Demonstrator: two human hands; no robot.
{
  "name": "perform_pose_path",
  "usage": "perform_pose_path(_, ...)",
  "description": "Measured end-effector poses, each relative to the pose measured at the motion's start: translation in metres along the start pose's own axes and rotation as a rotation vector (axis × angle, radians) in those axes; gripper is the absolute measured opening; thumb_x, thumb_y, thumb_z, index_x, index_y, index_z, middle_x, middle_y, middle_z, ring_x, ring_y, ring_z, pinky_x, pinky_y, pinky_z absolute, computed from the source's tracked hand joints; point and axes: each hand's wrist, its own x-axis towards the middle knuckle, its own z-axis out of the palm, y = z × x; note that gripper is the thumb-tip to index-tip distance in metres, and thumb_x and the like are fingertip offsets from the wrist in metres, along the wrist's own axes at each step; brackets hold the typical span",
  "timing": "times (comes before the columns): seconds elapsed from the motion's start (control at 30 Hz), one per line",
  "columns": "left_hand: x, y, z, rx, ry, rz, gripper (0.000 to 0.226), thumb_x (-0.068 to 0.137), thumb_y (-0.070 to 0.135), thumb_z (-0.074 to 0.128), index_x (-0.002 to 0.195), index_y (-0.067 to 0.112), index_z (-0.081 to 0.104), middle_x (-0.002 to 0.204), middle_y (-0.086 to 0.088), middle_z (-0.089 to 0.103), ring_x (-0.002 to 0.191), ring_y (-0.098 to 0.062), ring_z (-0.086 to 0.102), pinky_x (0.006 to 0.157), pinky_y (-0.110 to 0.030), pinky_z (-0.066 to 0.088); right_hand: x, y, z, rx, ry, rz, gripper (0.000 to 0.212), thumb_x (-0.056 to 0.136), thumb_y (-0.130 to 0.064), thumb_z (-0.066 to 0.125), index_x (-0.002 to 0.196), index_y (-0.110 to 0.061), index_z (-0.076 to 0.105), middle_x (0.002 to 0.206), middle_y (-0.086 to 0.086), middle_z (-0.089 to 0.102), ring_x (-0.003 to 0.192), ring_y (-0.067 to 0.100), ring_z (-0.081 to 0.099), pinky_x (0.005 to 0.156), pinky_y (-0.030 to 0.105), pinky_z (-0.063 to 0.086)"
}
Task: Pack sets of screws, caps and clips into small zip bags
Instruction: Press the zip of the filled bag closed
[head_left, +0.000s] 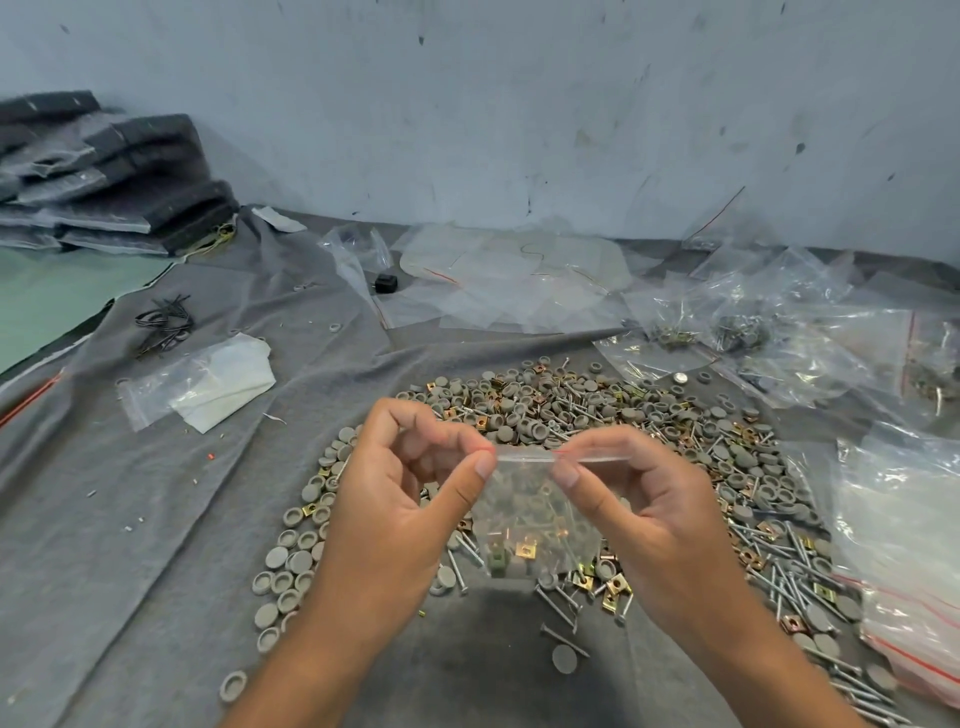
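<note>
Both grips, left hand (410, 499) and right hand (644, 499), pinch the bag (535, 525) by its zip strip above the loose pile (571, 410); an unevenly pressed seal may gape and spill the set onto the counter (156, 519).

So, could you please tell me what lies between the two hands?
In the head view, the zip bag hangs between the left hand and the right hand, which pinch its top.
</note>
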Motion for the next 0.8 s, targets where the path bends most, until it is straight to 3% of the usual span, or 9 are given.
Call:
perform_pose_path(0.07,-0.001,-0.001,0.001,0.009,-0.021,0.019,0.033,0.077,0.035,0.083,0.096,0.036,0.056,0.103,-0.007,0.075,0.092,-0.024,0.070,0.079,-0.048,0.054,-0.001,-0.001,0.001,0.001,0.022,-0.008,0.012,0.091,-0.043,0.069,0.098,-0.035,0.072,0.093,-0.004,0.073,0.078,0.018,0.068,0.061,0.031,0.058)
perform_pose_path(0.13,-0.002,-0.001,0.003,0.030,-0.035,0.041,0.039,0.076,0.037,0.085,0.101,0.032,0.054,0.102,-0.007,0.076,0.089,-0.023,0.070,0.077,-0.049,0.051,-0.002,-0.003,0.002,-0.005,0.036,-0.021,0.014,0.089,-0.047,0.069,0.097,-0.035,0.072,0.090,-0.006,0.073,0.075,0.015,0.066,0.062,0.028,0.056)
perform_pose_path(0.2,-0.003,-0.001,0.003,0.054,-0.033,0.058,0.038,0.078,0.038,0.084,0.101,0.031,0.053,0.096,-0.007,0.076,0.083,-0.021,0.069,0.075,-0.048,0.049,-0.003,-0.004,0.003,-0.022,0.044,-0.016,0.017,0.087,-0.050,0.068,0.097,-0.036,0.072,0.091,-0.007,0.073,0.077,0.015,0.065,0.064,0.029,0.056)
perform_pose_path(0.33,-0.005,0.000,0.005,0.093,-0.036,0.083,0.033,0.083,0.033,0.079,0.091,0.035,0.047,0.092,-0.008,0.073,0.084,-0.026,0.067,0.075,-0.060,0.051,-0.004,-0.005,0.003,-0.025,0.038,-0.007,0.017,0.087,-0.048,0.069,0.097,-0.036,0.072,0.095,-0.006,0.074,0.083,0.019,0.068,0.068,0.032,0.058)
perform_pose_path(0.47,-0.006,0.000,0.007,0.102,-0.046,0.081,0.030,0.087,0.028,0.073,0.087,0.036,0.045,0.094,-0.005,0.072,0.088,-0.028,0.063,0.079,-0.055,0.049,-0.003,-0.007,0.005,0.021,0.043,-0.038,0.020,0.083,-0.041,0.076,0.101,-0.034,0.069,0.102,-0.003,0.074,0.091,0.022,0.072,0.073,0.038,0.061)
perform_pose_path(0.6,-0.006,-0.002,0.007,0.115,-0.062,0.090,0.029,0.086,0.029,0.076,0.097,0.037,0.051,0.098,-0.005,0.073,0.088,-0.023,0.066,0.078,-0.047,0.049,-0.004,-0.008,0.005,0.031,0.085,-0.068,0.026,0.082,-0.038,0.077,0.104,-0.038,0.064,0.100,-0.001,0.073,0.094,0.025,0.071,0.080,0.050,0.058)
perform_pose_path(0.8,-0.007,-0.004,0.007,0.122,-0.093,0.084,0.038,0.085,0.026,0.080,0.108,0.028,0.050,0.096,-0.007,0.075,0.087,-0.027,0.069,0.080,-0.040,0.054,-0.005,-0.012,0.007,0.059,0.045,-0.086,0.039,0.080,-0.034,0.078,0.112,-0.040,0.057,0.097,-0.002,0.074,0.091,0.021,0.072,0.076,0.027,0.059)
